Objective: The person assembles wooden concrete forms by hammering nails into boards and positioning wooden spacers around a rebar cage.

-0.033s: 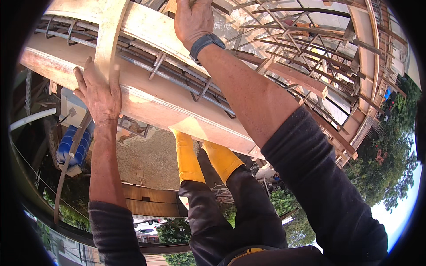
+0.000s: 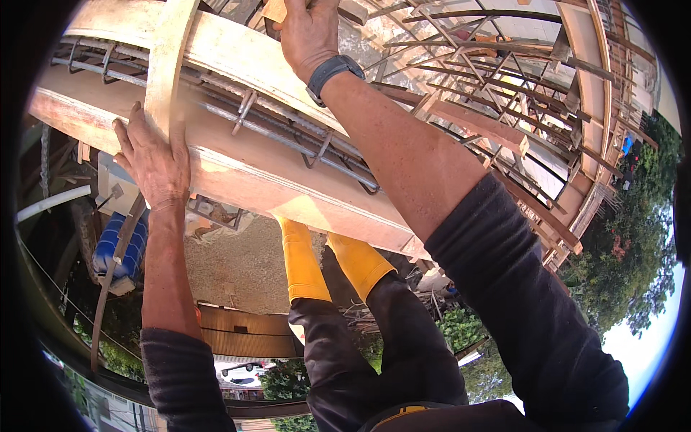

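Observation:
My left hand [image 2: 155, 164] is at the near edge of a long timber form board [image 2: 266, 186]. Its thumb and fingers close around the lower end of a pale wooden batten [image 2: 164, 75], which lies across the form; the thumb is blurred. Steel reinforcing bars with bent stirrups [image 2: 241, 114] run inside the form, between the near board and a far board [image 2: 237, 45]. Beyond the far board, my right hand [image 2: 311, 37], with a dark watch on the wrist, has curled fingers. The upper edge cuts it off, so what it holds is hidden. A wood block [image 2: 274, 10] is beside its fingertips.
My yellow boots [image 2: 302, 259] show below the form, above gravelly ground [image 2: 234, 270]. A blue container [image 2: 119, 245] and a leaning wooden stick [image 2: 108, 284] are at the left. Crossed timber props [image 2: 489, 68] and a wood beam [image 2: 482, 128] fill the right, with trees [image 2: 626, 237] beyond.
The view has shifted slightly, so the form, batten and left hand appear a little lower and further left. The right hand's fingers have changed their curl. The left hand stays at the batten.

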Demonstrator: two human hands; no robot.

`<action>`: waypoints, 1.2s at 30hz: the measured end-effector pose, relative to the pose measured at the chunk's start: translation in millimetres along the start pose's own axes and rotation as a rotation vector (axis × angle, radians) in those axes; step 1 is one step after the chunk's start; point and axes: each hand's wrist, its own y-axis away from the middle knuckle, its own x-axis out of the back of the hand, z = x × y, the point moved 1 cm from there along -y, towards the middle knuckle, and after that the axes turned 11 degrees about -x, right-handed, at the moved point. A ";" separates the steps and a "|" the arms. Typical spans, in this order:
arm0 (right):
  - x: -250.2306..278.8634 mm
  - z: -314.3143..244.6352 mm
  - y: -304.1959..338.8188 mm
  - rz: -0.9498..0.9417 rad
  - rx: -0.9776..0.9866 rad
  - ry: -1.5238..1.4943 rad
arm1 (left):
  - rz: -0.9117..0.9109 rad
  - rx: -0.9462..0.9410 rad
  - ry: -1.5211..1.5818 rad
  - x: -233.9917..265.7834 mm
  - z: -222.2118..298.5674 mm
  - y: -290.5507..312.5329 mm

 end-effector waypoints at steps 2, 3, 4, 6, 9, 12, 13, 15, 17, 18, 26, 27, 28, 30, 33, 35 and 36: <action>48.8 13.8 -2.7 -0.075 -0.074 -0.023 | 0.063 0.007 -0.090 -4.6 -2.2 4.9; 83.2 16.3 5.0 -0.115 -0.127 -0.027 | 0.087 -0.015 -0.118 -7.5 -12.2 10.4; 125.0 28.2 14.6 -0.162 -0.123 -0.047 | 0.104 -0.038 -0.143 -12.0 -21.2 16.2; 208.4 55.9 34.1 -0.203 -0.057 0.041 | 0.086 -0.058 -0.203 -6.2 -36.1 14.4; 326.5 95.7 83.2 -0.171 -0.332 0.440 | 0.075 -0.072 -0.213 -8.2 -32.5 11.3; 389.8 136.0 120.6 0.044 -0.315 0.440 | 0.037 -0.040 -0.210 -15.3 -13.8 5.5; 394.9 144.5 122.5 0.102 -0.355 0.488 | 0.037 -0.046 -0.200 -16.0 -10.0 5.4; 376.4 141.6 117.5 0.201 -0.364 0.557 | 0.041 -0.033 -0.180 -4.7 -19.6 3.7; 371.7 125.5 111.3 0.188 -0.492 0.632 | -0.004 0.055 -0.046 3.2 -6.1 6.0; 371.0 124.7 110.8 0.182 -0.557 0.676 | -0.005 0.045 0.056 5.0 2.1 5.2; 378.6 134.8 116.7 0.187 -0.530 0.667 | -0.282 -0.116 0.425 27.7 273.0 182.2; 373.1 129.9 115.1 0.154 -0.555 0.673 | -0.295 -0.179 0.208 9.6 278.6 200.3; 364.5 124.9 112.7 0.122 -0.579 0.680 | -0.305 -0.240 -0.009 -12.7 274.7 216.2; 370.2 129.0 111.2 0.115 -0.598 0.717 | -0.313 -0.175 0.058 -24.9 279.8 218.1; 368.1 129.5 112.8 0.139 -0.578 0.727 | -0.408 -0.249 0.037 -8.2 273.4 210.5; 372.5 129.5 114.5 0.130 -0.583 0.733 | -0.395 -0.354 0.095 -4.4 268.4 205.3; 373.0 129.2 114.3 0.125 -0.583 0.732 | -0.385 -0.405 0.121 -2.6 266.5 201.9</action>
